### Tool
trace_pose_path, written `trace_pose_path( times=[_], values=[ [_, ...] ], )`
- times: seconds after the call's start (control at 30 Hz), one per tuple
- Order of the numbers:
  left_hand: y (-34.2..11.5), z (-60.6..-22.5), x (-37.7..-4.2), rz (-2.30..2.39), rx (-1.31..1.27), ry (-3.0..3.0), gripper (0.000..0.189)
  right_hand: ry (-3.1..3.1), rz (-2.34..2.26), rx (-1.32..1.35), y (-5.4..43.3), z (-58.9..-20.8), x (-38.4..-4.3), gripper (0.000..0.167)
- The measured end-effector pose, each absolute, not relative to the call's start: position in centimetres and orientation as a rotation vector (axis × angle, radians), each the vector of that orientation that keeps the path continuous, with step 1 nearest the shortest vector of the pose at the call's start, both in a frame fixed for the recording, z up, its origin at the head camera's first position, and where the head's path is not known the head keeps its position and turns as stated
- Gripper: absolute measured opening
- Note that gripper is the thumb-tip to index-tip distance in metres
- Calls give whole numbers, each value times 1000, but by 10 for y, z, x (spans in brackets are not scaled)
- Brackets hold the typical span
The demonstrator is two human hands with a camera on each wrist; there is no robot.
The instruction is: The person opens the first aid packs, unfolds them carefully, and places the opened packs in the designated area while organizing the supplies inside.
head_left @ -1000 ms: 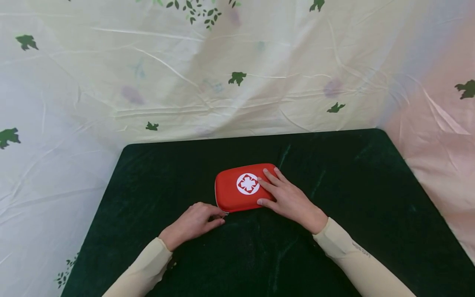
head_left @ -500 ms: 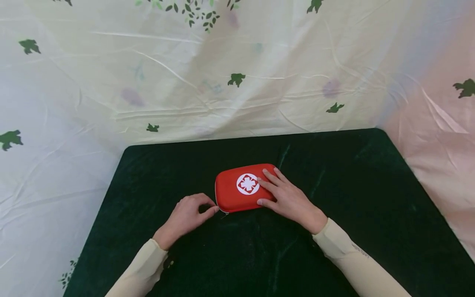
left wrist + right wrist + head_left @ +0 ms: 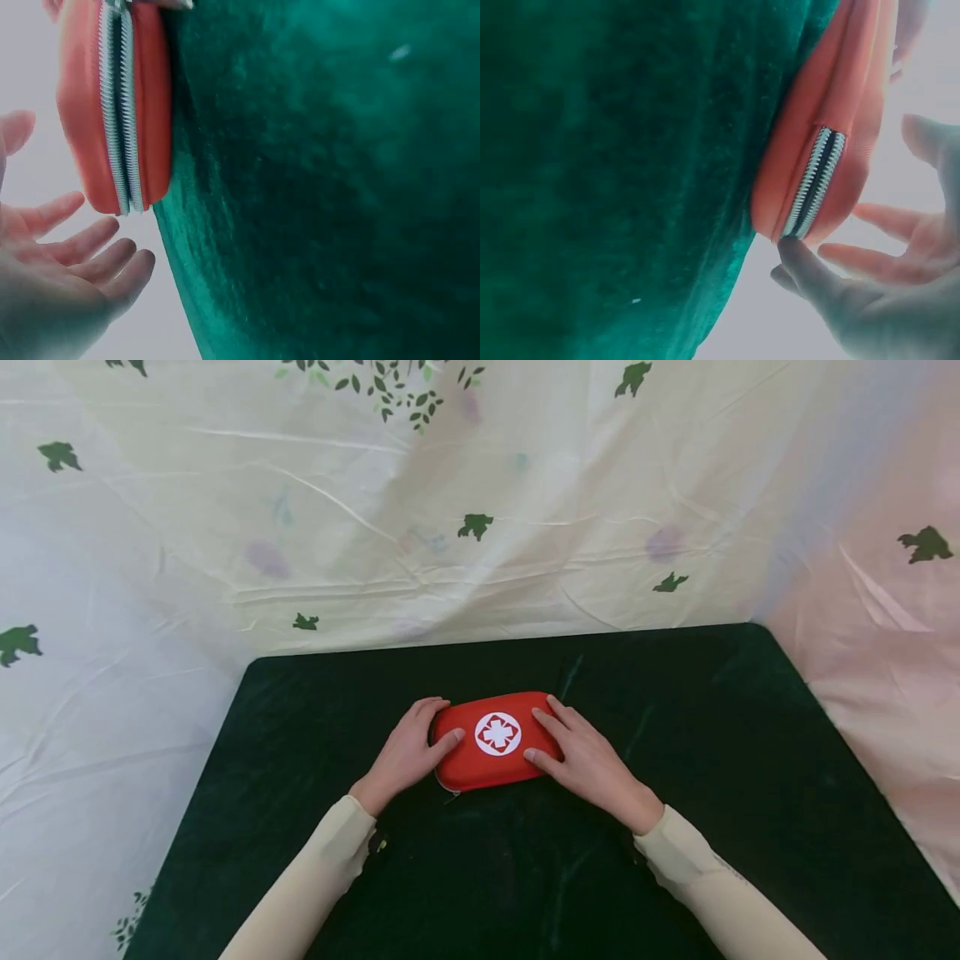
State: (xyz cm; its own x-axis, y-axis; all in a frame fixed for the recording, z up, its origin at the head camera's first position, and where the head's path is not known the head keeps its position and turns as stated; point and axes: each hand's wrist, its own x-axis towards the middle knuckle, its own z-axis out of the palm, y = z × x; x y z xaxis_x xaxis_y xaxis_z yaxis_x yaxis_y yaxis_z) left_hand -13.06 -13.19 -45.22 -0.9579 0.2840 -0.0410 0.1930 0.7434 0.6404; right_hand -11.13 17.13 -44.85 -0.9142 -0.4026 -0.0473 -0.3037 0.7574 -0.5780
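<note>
Red case (image 3: 498, 735), unzipped at both ends

It's sitting on the green table (image 3: 750, 760), zipper (image 3: 129, 105) teeth parted. Left hand (image 3: 405, 756) is at its left end, right hand (image 3: 592, 767) at its right, fingers loosely spread on both, probably just steadying it.

The case (image 3: 491, 770) is red with a white emblem (image 3: 497, 733), the cloth (image 3: 465, 877) dark green.

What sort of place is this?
Perhaps a makeshift indoor booth: pale, wrinkled, leaf-printed fabric sheets hang behind and beside a dark-green, velvety tabletop, where a red, rounded, zippered case lies.
</note>
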Motion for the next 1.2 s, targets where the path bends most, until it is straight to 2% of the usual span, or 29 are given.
trace_pose_path(
  times=[0.17,0.43,0.83,1.2],
  values=[
    [-130,-457,-139,1020,345,2747,61,2765,-941,-417,176,-454,-109,83],
    [-133,-457,-140,1106,310,2727,55,2738,-1006,-403,176,-456,-113,83],
    [-147,-462,-109,1315,215,2702,46,2815,-1126,-376,169,-446,-134,55],
    [-134,-465,-74,1387,65,2664,61,2779,-1244,-313,156,-447,-159,47]
  ],
)
